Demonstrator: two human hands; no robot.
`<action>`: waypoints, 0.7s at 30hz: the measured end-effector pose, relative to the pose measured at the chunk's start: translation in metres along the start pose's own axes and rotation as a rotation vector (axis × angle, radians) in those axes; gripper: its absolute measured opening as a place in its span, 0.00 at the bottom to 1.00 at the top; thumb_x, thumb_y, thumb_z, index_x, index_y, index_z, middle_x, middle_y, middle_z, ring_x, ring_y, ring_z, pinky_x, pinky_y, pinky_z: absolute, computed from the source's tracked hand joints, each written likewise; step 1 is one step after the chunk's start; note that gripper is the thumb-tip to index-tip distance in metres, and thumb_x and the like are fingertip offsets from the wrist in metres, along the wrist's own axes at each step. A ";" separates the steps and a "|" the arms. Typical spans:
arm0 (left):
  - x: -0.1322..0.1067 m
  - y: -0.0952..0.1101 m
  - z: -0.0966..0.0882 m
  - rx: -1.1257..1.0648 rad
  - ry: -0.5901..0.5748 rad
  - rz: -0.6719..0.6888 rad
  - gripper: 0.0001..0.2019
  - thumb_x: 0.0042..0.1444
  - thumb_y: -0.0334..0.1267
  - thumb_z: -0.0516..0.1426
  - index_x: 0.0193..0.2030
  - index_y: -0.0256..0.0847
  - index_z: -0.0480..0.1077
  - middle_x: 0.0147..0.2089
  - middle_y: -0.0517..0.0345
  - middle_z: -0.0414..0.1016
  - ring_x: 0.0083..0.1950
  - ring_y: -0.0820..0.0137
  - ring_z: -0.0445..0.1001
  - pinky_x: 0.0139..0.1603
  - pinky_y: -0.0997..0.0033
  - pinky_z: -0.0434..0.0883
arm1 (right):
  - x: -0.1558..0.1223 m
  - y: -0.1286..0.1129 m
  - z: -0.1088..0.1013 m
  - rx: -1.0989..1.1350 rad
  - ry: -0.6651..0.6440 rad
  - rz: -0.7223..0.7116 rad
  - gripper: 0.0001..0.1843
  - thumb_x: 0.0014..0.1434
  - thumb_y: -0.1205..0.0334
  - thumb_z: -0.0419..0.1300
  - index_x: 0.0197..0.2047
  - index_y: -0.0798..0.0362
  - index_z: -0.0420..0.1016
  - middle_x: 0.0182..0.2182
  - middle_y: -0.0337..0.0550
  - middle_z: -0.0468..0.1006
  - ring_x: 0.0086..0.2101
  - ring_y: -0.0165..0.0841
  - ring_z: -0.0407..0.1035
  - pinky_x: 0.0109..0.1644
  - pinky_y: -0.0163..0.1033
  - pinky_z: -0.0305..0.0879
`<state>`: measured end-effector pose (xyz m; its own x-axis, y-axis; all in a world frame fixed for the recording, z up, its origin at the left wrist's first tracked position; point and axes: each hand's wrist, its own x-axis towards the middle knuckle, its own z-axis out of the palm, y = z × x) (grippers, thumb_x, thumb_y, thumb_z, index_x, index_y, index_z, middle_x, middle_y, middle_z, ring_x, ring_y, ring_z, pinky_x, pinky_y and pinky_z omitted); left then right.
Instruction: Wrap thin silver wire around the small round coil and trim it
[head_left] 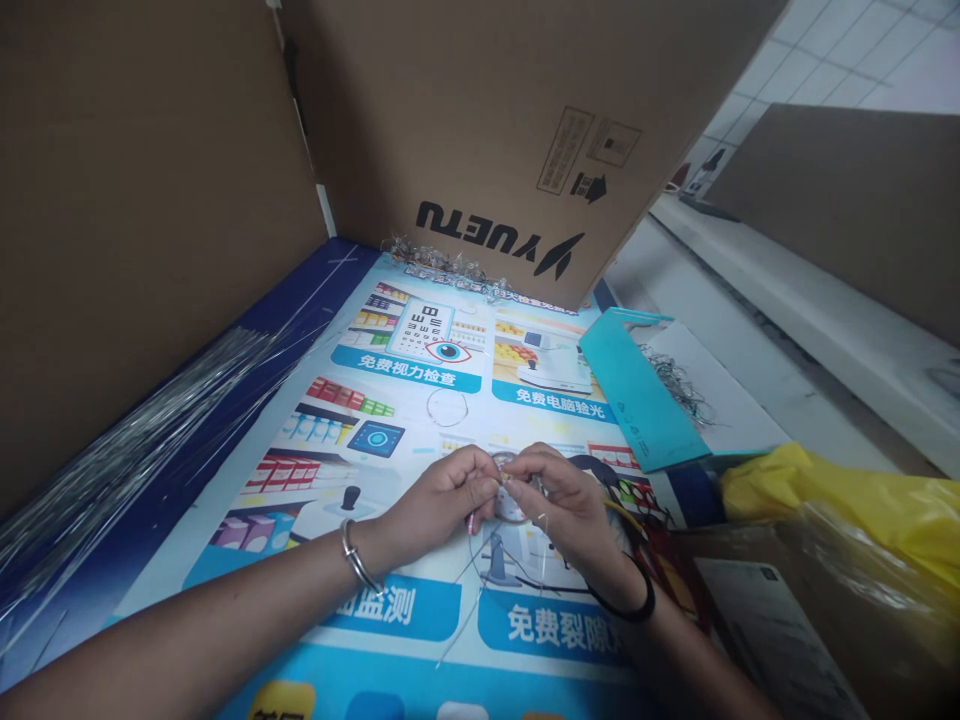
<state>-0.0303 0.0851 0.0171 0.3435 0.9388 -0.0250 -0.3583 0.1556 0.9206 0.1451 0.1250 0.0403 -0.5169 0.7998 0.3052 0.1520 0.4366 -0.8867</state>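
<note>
Near the middle of the printed sheet, my left hand (461, 488) pinches a thin wire ring (511, 517). Thumb and fingers of my right hand (562, 500) are closed on the same ring, almost touching the left fingertips. Loose wire ends hang below the hands toward me. Something small and pink shows under my left fingers; I cannot make out what it is. A separate thin loop of wire (447, 407) lies on the sheet just beyond my hands.
A bundle of straight wires (150, 450) runs along the left. Tall cardboard panels (465, 130) close off the left and back, with wire scraps (442, 262) at their foot. On the right are a turquoise card (637, 390), tangled wire (679, 385), yellow plastic (840, 500) and a cardboard box (750, 560).
</note>
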 end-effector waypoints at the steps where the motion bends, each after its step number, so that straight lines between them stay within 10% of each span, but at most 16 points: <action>1: 0.000 0.000 0.000 -0.006 -0.001 -0.003 0.12 0.59 0.47 0.55 0.36 0.39 0.62 0.25 0.65 0.66 0.24 0.78 0.62 0.27 0.77 0.60 | 0.000 0.001 0.000 0.008 0.003 -0.003 0.06 0.58 0.66 0.61 0.39 0.47 0.76 0.31 0.38 0.72 0.33 0.30 0.67 0.37 0.37 0.63; 12: 0.000 -0.001 -0.002 0.016 -0.058 -0.037 0.15 0.59 0.50 0.55 0.39 0.39 0.63 0.24 0.64 0.68 0.23 0.77 0.64 0.25 0.76 0.62 | 0.001 -0.007 -0.001 -0.092 -0.015 -0.069 0.04 0.58 0.69 0.59 0.33 0.51 0.70 0.29 0.36 0.70 0.32 0.29 0.65 0.36 0.36 0.61; 21: 0.002 0.003 -0.001 0.222 0.007 -0.065 0.14 0.58 0.48 0.56 0.34 0.36 0.68 0.26 0.62 0.66 0.28 0.75 0.63 0.31 0.74 0.61 | 0.003 -0.016 -0.005 -0.317 0.211 -0.225 0.07 0.57 0.73 0.57 0.30 0.52 0.67 0.27 0.38 0.68 0.31 0.31 0.63 0.36 0.38 0.59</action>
<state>-0.0320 0.0874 0.0197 0.3537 0.9311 -0.0893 -0.1351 0.1454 0.9801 0.1452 0.1218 0.0572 -0.3882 0.7228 0.5717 0.3237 0.6878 -0.6497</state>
